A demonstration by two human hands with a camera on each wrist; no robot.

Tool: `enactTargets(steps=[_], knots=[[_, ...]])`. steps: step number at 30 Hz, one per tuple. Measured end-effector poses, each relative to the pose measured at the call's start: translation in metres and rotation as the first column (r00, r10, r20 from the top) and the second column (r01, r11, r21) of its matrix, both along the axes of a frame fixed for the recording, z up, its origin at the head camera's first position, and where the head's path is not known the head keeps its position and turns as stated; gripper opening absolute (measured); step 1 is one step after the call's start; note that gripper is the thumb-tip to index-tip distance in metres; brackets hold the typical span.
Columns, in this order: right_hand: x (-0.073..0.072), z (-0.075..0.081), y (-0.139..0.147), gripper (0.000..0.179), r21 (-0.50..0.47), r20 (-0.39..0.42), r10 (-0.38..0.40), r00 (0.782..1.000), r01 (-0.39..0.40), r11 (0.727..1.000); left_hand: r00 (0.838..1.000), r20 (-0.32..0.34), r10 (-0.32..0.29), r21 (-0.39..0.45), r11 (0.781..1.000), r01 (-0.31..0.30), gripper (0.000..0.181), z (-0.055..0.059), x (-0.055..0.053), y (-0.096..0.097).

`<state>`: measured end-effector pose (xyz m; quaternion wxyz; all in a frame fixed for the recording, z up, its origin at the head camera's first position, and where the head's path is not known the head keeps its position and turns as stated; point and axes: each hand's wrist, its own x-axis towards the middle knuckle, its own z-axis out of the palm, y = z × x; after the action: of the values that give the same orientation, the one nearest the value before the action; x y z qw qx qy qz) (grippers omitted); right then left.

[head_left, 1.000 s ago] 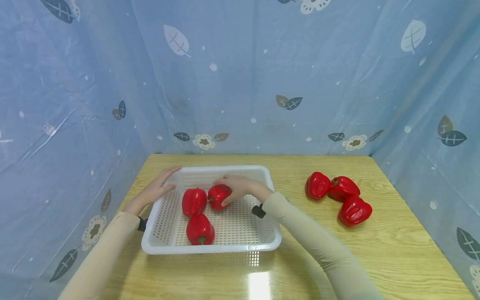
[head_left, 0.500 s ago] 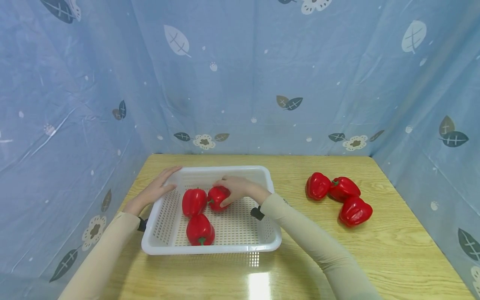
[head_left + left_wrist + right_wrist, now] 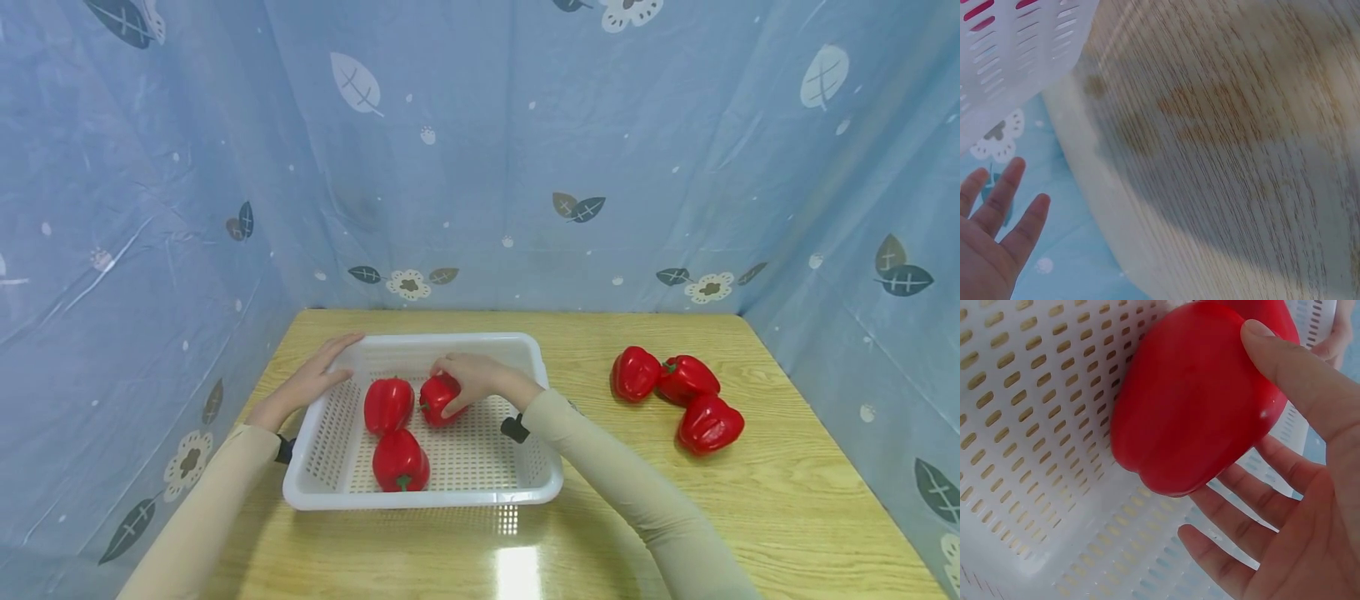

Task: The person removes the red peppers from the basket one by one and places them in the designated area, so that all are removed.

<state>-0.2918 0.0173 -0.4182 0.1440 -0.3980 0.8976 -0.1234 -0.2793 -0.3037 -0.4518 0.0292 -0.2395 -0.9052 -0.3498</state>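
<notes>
A white perforated plastic basket [image 3: 360, 501] stands on the wooden table. Inside it, my right hand [image 3: 472, 382] holds a red bell pepper [image 3: 437, 407] between thumb and fingers. The right wrist view shows the thumb on one side of this pepper [image 3: 1191, 400] and fingers along the other, close to the basket floor. Two more red bell peppers lie in the basket, one at the left [image 3: 388, 406] and one near the front wall [image 3: 401, 461]. At the basket's left back corner, my left hand [image 3: 303, 385] rests over the rim. Its visible fingers [image 3: 1002, 199] are straight and spread.
Three red bell peppers lie close together on the table [image 3: 600, 517] to the right: one at the left [image 3: 636, 373], one behind [image 3: 687, 379], one in front [image 3: 710, 423]. A blue patterned curtain [image 3: 480, 167] encloses the back and sides.
The held pepper and my right hand have shifted slightly right, leaving a little more gap from the left pepper. My left hand and the basket have not moved.
</notes>
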Motion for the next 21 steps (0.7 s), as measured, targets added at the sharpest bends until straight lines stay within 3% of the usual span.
enactTargets(steps=[6,21], knots=[[0.002,0.002,0.002,0.062,-0.007,0.025,-0.028,0.999,0.028,1.000,1.000,0.018,-0.003,0.024,1.000,0.002,0.058,0.002,0.001,0.001],[0.003,0.014,0.016,0.067,-0.023,-0.028,-0.004,1.000,0.004,1.000,1.000,0.002,-0.009,0.014,1.000,0.009,0.058,0.000,0.000,0.001]])
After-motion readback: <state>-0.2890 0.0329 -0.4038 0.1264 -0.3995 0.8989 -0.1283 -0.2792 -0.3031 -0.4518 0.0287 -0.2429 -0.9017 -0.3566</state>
